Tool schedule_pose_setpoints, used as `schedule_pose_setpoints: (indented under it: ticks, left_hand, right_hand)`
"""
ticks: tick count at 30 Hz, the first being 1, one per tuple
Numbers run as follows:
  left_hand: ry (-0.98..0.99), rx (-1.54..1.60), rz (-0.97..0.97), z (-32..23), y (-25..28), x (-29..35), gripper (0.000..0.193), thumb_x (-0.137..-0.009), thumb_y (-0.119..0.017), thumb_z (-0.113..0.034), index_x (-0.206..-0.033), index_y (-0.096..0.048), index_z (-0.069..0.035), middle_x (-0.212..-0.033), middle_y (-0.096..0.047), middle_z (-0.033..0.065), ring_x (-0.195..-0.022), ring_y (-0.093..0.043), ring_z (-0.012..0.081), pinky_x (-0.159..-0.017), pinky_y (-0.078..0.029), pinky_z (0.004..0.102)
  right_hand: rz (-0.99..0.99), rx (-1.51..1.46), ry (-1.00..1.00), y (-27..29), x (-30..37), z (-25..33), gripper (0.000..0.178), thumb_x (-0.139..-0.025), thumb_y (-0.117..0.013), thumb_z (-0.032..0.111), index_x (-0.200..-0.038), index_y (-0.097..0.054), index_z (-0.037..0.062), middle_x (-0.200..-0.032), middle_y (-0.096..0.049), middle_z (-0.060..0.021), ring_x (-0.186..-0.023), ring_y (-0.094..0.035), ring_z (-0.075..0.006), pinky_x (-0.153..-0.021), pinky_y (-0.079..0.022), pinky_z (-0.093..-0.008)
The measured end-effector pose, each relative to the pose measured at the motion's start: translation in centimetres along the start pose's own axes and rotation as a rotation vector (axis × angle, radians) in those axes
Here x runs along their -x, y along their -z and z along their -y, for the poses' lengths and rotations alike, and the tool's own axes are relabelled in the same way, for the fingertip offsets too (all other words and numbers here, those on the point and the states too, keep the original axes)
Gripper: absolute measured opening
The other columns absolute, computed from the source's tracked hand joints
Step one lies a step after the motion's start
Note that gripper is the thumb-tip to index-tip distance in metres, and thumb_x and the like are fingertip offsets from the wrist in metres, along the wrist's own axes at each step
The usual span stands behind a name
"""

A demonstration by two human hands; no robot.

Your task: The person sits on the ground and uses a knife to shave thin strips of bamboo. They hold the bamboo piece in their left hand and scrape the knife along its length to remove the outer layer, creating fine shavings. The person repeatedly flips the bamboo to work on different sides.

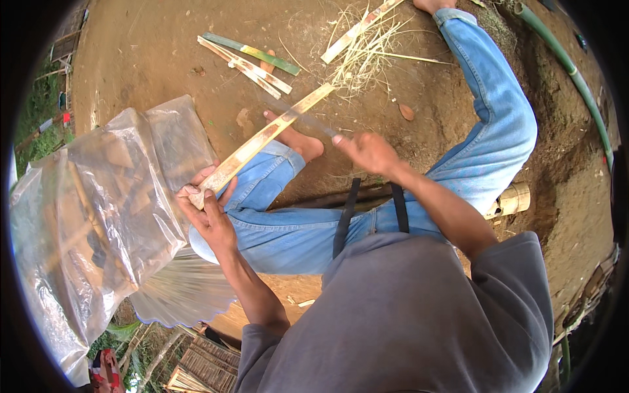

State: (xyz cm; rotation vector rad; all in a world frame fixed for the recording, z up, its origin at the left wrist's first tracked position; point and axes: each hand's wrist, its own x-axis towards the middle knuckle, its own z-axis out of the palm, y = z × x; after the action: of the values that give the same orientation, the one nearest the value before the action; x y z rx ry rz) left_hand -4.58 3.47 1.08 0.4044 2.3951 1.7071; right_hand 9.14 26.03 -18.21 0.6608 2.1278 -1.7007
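We see a pale bamboo strip [265, 136] held slantwise above the left leg [267, 171], running from the left hand [213, 208] toward the shavings [363, 73] on the ground [151, 59]. The left hand is closed around the near end, its thumb laid along the upper face; we judge that this end grip steadies the piece while leaving most of its length free for the blade. The right hand [373, 153] is clenched on what appears to be the handle of a knife [316, 124], whose motion-blurred blade crosses the strip near its middle; we cannot tell whether edge and bamboo touch. The legs are spread, presumably to give both arms room, with the left foot [305, 143] beneath the strip. Beyond, a second strip [357, 33] lies beside the shavings; to its left, a green slat [252, 53] and pale slats [262, 74] lie together, perhaps grouped to stay within reach. Clear plastic sheeting [173, 131] stands at the left.
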Motion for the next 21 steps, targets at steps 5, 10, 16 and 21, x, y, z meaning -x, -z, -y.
schedule_pose_setpoints:
  ticks: [5,10,16,21]
  left_hand:
    - [-0.004,-0.043,0.000,-1.2,-1.7,1.6,0.014,-0.100,-0.039,-0.004,-0.108,-0.027,-0.006,-0.122,-0.051,0.0248,-0.123,-0.053,0.0417,-0.085,-0.062,0.0475]
    - [-0.014,-0.060,0.026,-1.5,-2.5,1.9,0.012,-0.098,-0.033,0.001,-0.105,-0.026,-0.006,-0.121,-0.051,0.0260,-0.123,-0.053,0.0431,-0.084,-0.062,0.0471]
    - [-0.015,-0.044,0.010,-1.8,-3.0,1.7,0.011,-0.099,-0.033,0.000,-0.104,-0.025,-0.005,-0.120,-0.052,0.0257,-0.122,-0.053,0.0439,-0.083,-0.063,0.0470]
    - [-0.029,-0.077,0.000,-1.6,-2.9,1.6,0.012,-0.099,-0.035,-0.001,-0.105,-0.025,-0.004,-0.120,-0.051,0.0261,-0.121,-0.054,0.0445,-0.081,-0.063,0.0469]
  right_hand:
    - [0.075,0.056,0.205,-0.6,3.3,5.2,0.074,-0.095,-0.042,0.065,-0.085,-0.071,-0.0019,-0.065,-0.064,-0.0250,-0.067,-0.066,-0.0428,-0.067,-0.053,-0.0502]
    - [0.067,0.054,0.174,1.1,1.7,4.0,0.069,-0.095,-0.047,0.062,-0.086,-0.068,-0.0033,-0.061,-0.060,-0.0224,-0.059,-0.063,-0.0385,-0.062,-0.050,-0.0485]
    - [0.045,0.052,-0.070,1.1,0.3,1.4,0.073,-0.094,-0.046,0.065,-0.073,-0.064,-0.0030,-0.058,-0.056,-0.0216,-0.054,-0.058,-0.0375,-0.060,-0.048,-0.0485]
    - [0.028,0.039,0.171,1.0,1.4,2.5,0.077,-0.094,-0.043,0.068,-0.073,-0.065,-0.0029,-0.057,-0.057,-0.0203,-0.055,-0.059,-0.0375,-0.058,-0.049,-0.0489]
